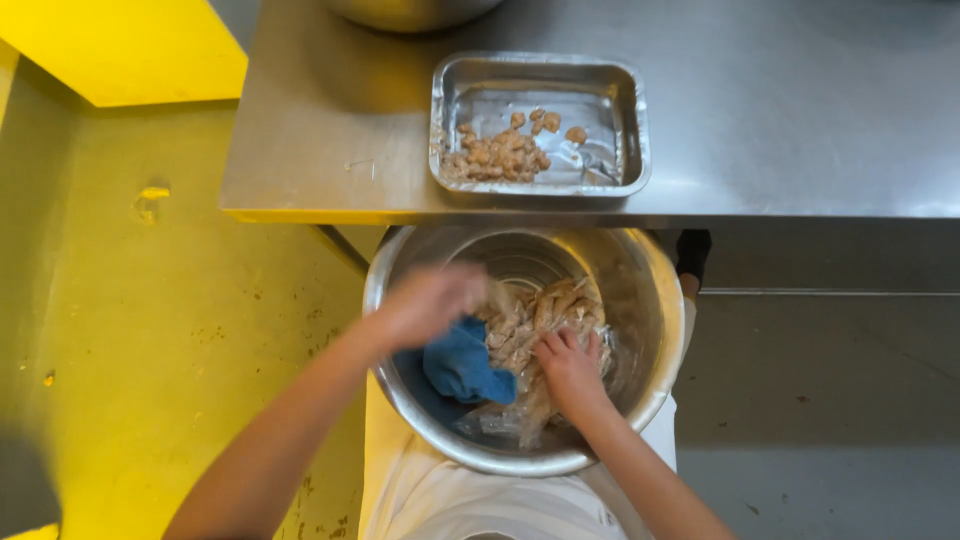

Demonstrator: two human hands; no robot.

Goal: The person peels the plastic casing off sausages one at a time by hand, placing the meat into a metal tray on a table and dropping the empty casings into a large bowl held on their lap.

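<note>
A large round steel bowl [640,300] was kept close to the person's body, just under the front edge of a steel table [800,110]. Inside the bowl a clear plastic bag [520,415] full of pale brown food pieces [545,315] was lying, with a blue cloth [462,365] touching it on the left side. The right hand [572,365] was pressed on the bag, the fingers curled and closed on the plastic. The left hand [432,302] was seen above the cloth and the upper part of the bag; it was blurred, so it could not be told whether it was open or closed, or if something was held. On the table, behind the bowl, a rectangular metal tray [620,90] was placed, and some similar brown pieces [500,152] were gathered in its left part. The floor [150,300] at the left was yellow.
</note>
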